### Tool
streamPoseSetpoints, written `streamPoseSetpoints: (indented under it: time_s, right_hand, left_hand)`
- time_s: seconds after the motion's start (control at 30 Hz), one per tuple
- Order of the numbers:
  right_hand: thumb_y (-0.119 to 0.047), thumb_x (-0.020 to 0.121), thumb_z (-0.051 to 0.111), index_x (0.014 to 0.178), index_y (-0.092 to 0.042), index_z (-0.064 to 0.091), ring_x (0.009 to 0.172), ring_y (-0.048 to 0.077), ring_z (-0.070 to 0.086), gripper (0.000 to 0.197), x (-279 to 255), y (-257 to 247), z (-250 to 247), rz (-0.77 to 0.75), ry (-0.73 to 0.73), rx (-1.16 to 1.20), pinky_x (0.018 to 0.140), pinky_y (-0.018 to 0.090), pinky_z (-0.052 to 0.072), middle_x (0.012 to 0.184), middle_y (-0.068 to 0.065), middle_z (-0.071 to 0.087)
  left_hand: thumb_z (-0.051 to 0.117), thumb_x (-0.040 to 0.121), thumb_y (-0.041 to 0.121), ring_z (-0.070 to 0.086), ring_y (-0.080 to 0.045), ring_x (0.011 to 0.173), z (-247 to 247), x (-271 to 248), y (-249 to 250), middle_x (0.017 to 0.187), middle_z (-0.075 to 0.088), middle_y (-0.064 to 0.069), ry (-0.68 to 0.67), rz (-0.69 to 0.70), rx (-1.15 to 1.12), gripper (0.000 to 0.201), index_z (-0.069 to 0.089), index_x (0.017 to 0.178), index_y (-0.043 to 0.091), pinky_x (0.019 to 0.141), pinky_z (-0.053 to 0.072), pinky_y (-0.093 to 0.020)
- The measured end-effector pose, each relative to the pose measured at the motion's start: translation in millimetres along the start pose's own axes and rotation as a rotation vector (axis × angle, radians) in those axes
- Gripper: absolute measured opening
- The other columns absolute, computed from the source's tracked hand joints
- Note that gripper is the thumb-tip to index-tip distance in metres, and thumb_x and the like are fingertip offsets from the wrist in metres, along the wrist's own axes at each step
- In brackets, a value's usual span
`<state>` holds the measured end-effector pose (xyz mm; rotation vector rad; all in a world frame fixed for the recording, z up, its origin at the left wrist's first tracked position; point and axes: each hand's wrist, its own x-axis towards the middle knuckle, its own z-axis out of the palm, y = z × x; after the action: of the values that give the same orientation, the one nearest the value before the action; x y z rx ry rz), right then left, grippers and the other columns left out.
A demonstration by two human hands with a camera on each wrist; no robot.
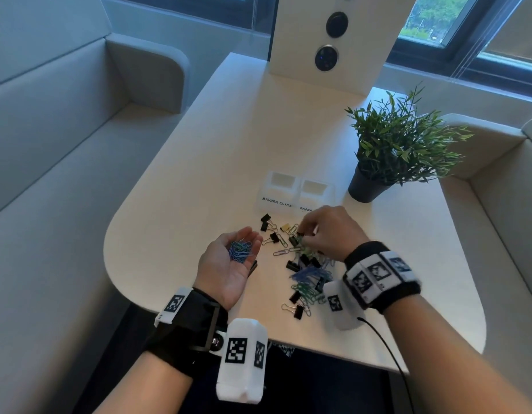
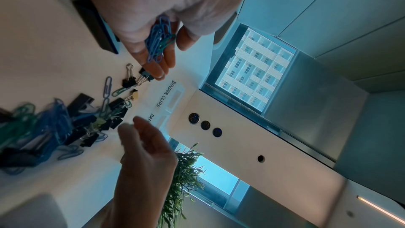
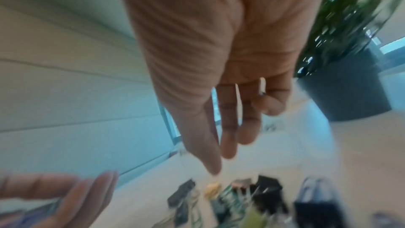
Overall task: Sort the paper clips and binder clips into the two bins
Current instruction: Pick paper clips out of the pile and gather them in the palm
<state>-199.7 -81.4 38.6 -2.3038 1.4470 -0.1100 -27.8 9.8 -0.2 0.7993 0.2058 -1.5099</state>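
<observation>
Paper clips (image 1: 308, 282) and binder clips (image 1: 269, 227) lie mixed in one pile on the table (image 1: 199, 162), near edge, centre-right. A few black binder clips sit apart at the pile's far-left side. Both bins (image 1: 297, 189) stand just beyond the pile: left one labelled BINDER CLIPS, right one starts PAPER, rest hidden. Both look empty from here. Potted plant (image 1: 396, 144) sits far right of the bins.

Left hand (image 1: 229, 264): palm up, fingers relaxed and lightly cupped, carrying a small heap of blue paper clips (image 1: 240, 251) with some green mixed in, just left of the pile.

Right hand (image 1: 327, 231): over the far part of the pile, fingers pointing down toward the clips. Wrist view is blurred; fingers look loosely extended, can't tell if anything is pinched.

Step, as I read it: picking paper clips out and banking them in the left palm.

To do it well:
- pull loose single clips from the pile edge first; the tangled blue/green clump will drag binder clips along
- keep the left palm level and cupped
- empty the palm into the right-hand bin before it overfills
- check no binder clip is hooked on before dropping
</observation>
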Motion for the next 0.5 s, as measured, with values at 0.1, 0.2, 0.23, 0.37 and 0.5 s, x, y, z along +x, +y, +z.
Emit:
streamPoseSetpoints:
  time_s: [0.1, 0.2, 0.23, 0.37, 0.5]
  right_hand:
    - [-0.011, 0.077, 0.069, 0.086, -0.019, 0.076, 0.073, 0.014, 0.063, 0.013, -16.9, 10.3, -6.2, 0.0, -0.076, -0.019, 0.072, 0.034, 0.058, 0.075, -0.008, 0.064]
    - [-0.014, 0.077, 0.072, 0.09, -0.021, 0.075, 0.075, 0.014, 0.062, 0.016, -31.4, 6.8, 5.4, -0.028, -0.135, -0.072, 0.07, 0.032, 0.057, 0.086, -0.005, 0.067]
    - [-0.013, 0.078, 0.071, 0.093, -0.021, 0.075, 0.078, 0.013, 0.061, 0.017, -34.1, 5.2, 11.0, -0.038, -0.142, -0.087, 0.07, 0.03, 0.056, 0.09, -0.006, 0.066]
    - [-0.017, 0.085, 0.066, 0.094, -0.019, 0.072, 0.085, 0.014, 0.056, 0.011, -35.7, 1.1, 29.2, -0.082, -0.112, -0.162, 0.077, 0.032, 0.053, 0.091, -0.007, 0.058]
    - [-0.019, 0.087, 0.066, 0.091, -0.017, 0.072, 0.08, 0.012, 0.053, 0.008, -31.9, -0.3, 32.5, -0.094, -0.069, -0.17, 0.073, 0.025, 0.045, 0.093, -0.001, 0.066]
  left_hand:
    - [0.047, 0.091, 0.01, 0.064, -0.024, 0.083, -1.1, 0.4, -1.2, 0.09, 0.064, -0.015, -0.002, -0.011, 0.0, 0.021, 0.062, 0.093, -0.003, 0.079, 0.056, -0.026]
    - [0.047, 0.091, 0.01, 0.064, -0.024, 0.084, -1.3, 0.4, -2.8, 0.091, 0.064, -0.015, -0.002, -0.015, -0.012, 0.021, 0.062, 0.094, -0.003, 0.077, 0.057, -0.026]
    - [0.047, 0.091, 0.01, 0.063, -0.024, 0.084, -0.8, -0.3, -3.3, 0.09, 0.064, -0.015, -0.004, -0.016, -0.012, 0.02, 0.062, 0.094, -0.003, 0.077, 0.057, -0.026]
    - [0.047, 0.091, 0.01, 0.062, -0.023, 0.084, 1.6, -3.3, -5.1, 0.09, 0.063, -0.015, -0.001, -0.022, -0.008, 0.02, 0.062, 0.092, -0.003, 0.077, 0.056, -0.026]
    - [0.047, 0.091, 0.011, 0.063, -0.022, 0.083, 1.9, -4.6, -5.8, 0.088, 0.064, -0.014, -0.005, -0.022, -0.001, 0.02, 0.062, 0.093, -0.003, 0.077, 0.056, -0.026]
